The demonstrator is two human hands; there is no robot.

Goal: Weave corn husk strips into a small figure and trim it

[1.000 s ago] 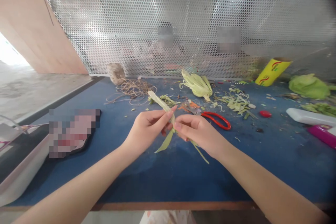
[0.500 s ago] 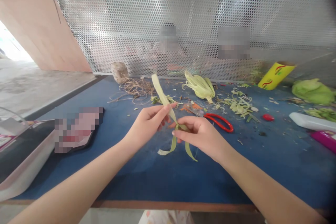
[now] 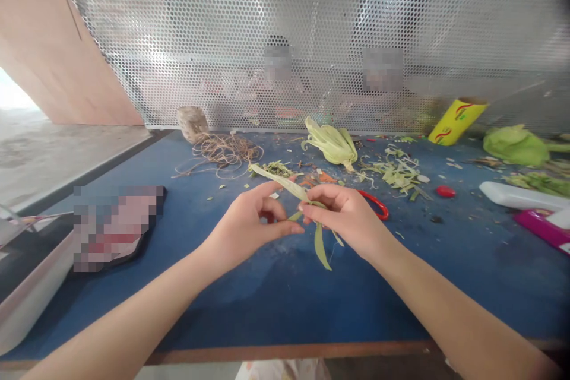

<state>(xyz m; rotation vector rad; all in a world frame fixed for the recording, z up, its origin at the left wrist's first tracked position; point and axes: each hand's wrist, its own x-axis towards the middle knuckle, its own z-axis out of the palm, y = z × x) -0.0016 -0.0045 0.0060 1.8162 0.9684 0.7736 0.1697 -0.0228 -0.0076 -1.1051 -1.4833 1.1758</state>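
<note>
My right hand (image 3: 341,211) pinches pale green husk strips (image 3: 321,246) where they cross or are knotted; the crossing is partly hidden by the fingers. One broad strip points up and left, and narrower ends hang below. Just left of it, my left hand (image 3: 262,214) has its thumb and forefinger apart, close to a short strip end; I cannot tell whether they touch. Behind my right hand lie red-handled scissors (image 3: 379,206), mostly covered. Farther back rests a leafy pale green corn husk (image 3: 332,143).
At the back left are a twine spool (image 3: 193,123) and tangled twine (image 3: 227,151). Green scraps (image 3: 398,172), a yellow tube (image 3: 458,122) and a white-and-purple tool (image 3: 541,228) lie rightward. A blurred phone-like object (image 3: 124,222) and tray (image 3: 40,291) sit left. Perforated metal (image 3: 312,6) borders the back.
My left hand has let go of the broad strip and opened slightly lower. That strip has tipped down leftward. My right hand keeps its pinch, and the view has shifted a little.
</note>
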